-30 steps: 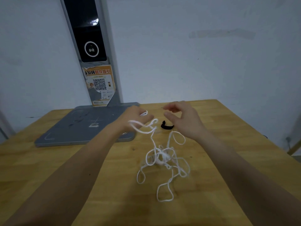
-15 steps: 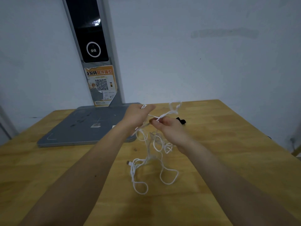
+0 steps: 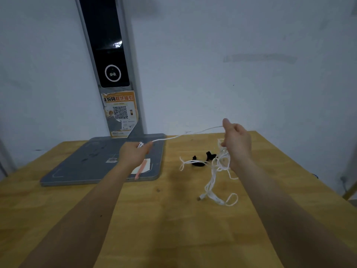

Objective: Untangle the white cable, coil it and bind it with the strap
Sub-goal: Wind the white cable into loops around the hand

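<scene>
Wooden table (image 3: 158,219) against a grey wall, scanner base (image 3: 92,163) at back left. Left hand (image 3: 133,154) pinches one end of the cable (image 3: 216,171); right hand (image 3: 236,144) grips it further along, so a taut span runs left-right between them. Remaining tangle hangs below the right hand onto the table. Strap (image 3: 201,160) lies just left of that tangle, nearer the right hand. Judged: untangling step, coiling not begun
</scene>
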